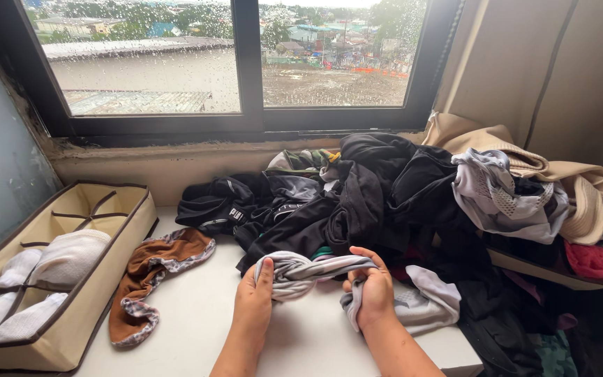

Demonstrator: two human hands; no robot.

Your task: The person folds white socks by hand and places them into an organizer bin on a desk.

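Observation:
My left hand (254,301) and my right hand (371,292) both grip a grey and white patterned garment (308,271), twisted into a roll between them just above the white surface (197,314). The left thumb presses on the roll's left end. The right hand bunches the cloth's other end in its fist. Right behind the hands lies a big pile of mostly black clothes (357,195).
A beige fabric organiser box (99,279) with dividers stands at the left and holds rolled white items (64,258). A brown patterned cloth (151,276) lies beside it. Grey-white and beige garments (518,188) and a red cloth (594,260) are heaped at the right. A window is behind.

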